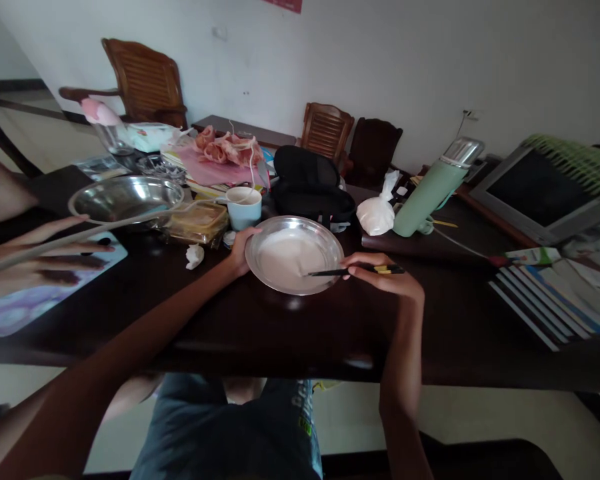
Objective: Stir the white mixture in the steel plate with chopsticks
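A shallow steel bowl [300, 288] with a milky, off-white mixture [285, 257] in it rests on the dark table in front of me. At its left edge, my left hand [241, 251] is closed on the rim. From the right side, my right hand [380, 273] grips a pair of black chopsticks [325, 272]. Their tips dip into the mixture near the bowl's middle. Just behind my left hand stands a pale blue cup [245, 212]. A knotted plastic bag of white powder [376, 215] sits beyond my right hand.
At the left, another person's hand [45, 263] hovers over a purple patterned sheet [40, 297], near an empty steel basin [125, 200]. A black case [310, 183] lies behind the bowl. A green thermos [427, 197], stacked books [545, 300] and a television [535, 180] stand right.
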`<control>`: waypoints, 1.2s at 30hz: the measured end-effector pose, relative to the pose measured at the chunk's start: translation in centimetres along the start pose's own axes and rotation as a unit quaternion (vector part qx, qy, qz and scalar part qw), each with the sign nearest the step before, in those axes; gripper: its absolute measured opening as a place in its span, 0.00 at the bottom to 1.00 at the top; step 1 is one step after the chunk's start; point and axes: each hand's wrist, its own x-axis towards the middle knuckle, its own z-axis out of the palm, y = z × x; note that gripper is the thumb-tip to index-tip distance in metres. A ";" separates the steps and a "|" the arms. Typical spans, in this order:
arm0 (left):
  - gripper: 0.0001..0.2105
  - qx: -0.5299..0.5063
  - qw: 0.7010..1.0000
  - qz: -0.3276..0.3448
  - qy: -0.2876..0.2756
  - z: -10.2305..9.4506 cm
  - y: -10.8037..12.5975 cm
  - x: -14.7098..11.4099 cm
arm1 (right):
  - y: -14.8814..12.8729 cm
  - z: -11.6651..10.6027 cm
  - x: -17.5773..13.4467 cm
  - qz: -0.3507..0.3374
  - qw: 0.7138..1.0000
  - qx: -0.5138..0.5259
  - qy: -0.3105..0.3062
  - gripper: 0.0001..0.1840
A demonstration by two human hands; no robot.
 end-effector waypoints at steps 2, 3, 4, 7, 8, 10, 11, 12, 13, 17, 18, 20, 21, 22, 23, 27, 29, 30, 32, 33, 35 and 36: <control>0.10 -0.008 1.000 -0.002 -0.010 0.0 0.0 0.0 | -0.2 1.2 1.3 -0.016 1.000 0.013 -0.020 0.12; 0.10 -0.011 1.000 -0.004 -0.014 0.1 0.0 0.0 | -0.2 1.9 2.1 -0.022 0.999 0.014 -0.018 0.12; 0.09 -0.014 1.000 -0.005 -0.017 0.1 0.0 0.0 | -0.1 2.4 2.8 -0.025 1.000 0.010 -0.005 0.11; 0.08 -0.018 1.000 -0.006 -0.023 0.0 0.0 0.1 | 0.7 2.2 3.1 -0.007 0.998 -0.017 0.061 0.11; 0.08 -0.019 0.999 -0.007 -0.024 0.0 0.0 0.2 | 0.9 1.6 2.5 0.004 0.997 -0.026 0.075 0.11; 0.09 -0.017 0.999 -0.011 -0.025 -0.1 0.0 0.2 | 0.8 0.2 0.8 0.020 0.997 -0.032 0.071 0.12; 0.09 -0.015 1.000 -0.013 -0.024 -0.2 0.0 0.3 | 0.6 -0.2 0.1 0.023 0.998 -0.027 0.052 0.13; 0.09 -0.014 1.000 -0.013 -0.022 -0.2 -0.1 0.3 | 0.3 -0.4 -0.3 0.022 0.999 -0.018 0.026 0.14; 0.08 -0.014 1.000 -0.013 -0.021 -0.3 -0.1 0.3 | 0.0 -0.3 -0.4 0.018 1.000 -0.007 -0.002 0.14; 0.07 -0.022 0.999 0.000 -0.026 -0.4 -0.2 0.5 | -0.5 1.9 2.4 -0.009 1.000 0.011 -0.025 0.14; 0.07 -0.021 0.999 -0.002 -0.030 -0.4 -0.2 0.6 | -0.3 2.4 3.2 -0.011 1.000 0.004 -0.004 0.14; 0.06 -0.017 0.999 -0.006 -0.034 -0.4 -0.3 0.6 | 0.3 2.3 3.8 0.000 0.999 -0.015 0.044 0.13; 0.05 -0.016 0.999 -0.005 -0.032 -0.4 -0.3 0.6 | 0.6 1.9 3.4 0.010 0.998 -0.022 0.063 0.13; 0.03 -0.015 0.999 -0.003 -0.030 -0.4 -0.2 0.5 | 0.9 1.3 2.8 0.019 0.997 -0.027 0.072 0.13; 0.03 -0.015 0.999 -0.001 -0.030 -0.3 -0.2 0.4 | 1.0 0.7 1.9 0.026 0.997 -0.027 0.072 0.13; 0.06 -0.017 0.999 -0.002 -0.033 -0.1 -0.1 -0.1 | 0.4 -0.3 -0.3 0.021 1.000 -0.010 0.008 0.15; 0.07 -0.020 0.999 -0.005 -0.039 0.0 0.0 -0.3 | 0.0 0.6 0.7 0.006 1.000 0.001 -0.021 0.16; 0.07 -0.023 0.999 -0.007 -0.040 0.1 0.0 -0.3 | -0.1 1.2 1.6 -0.001 1.000 0.004 -0.028 0.16; 0.07 -0.026 0.999 -0.011 -0.043 0.0 0.0 -0.3 | 0.1 2.1 3.2 -0.010 1.000 0.002 -0.015 0.15; 0.07 -0.026 0.999 -0.013 -0.043 0.0 0.1 -0.2 | 0.2 2.3 3.7 -0.007 1.000 -0.004 0.002 0.15; 0.07 -0.024 0.999 -0.012 -0.038 -0.1 0.1 -0.2 | 0.7 1.8 3.4 0.009 0.999 -0.015 0.042 0.14; 0.07 -0.023 0.999 -0.012 -0.039 -0.1 0.1 -0.1 | 0.8 1.3 2.8 0.018 0.998 -0.017 0.053 0.14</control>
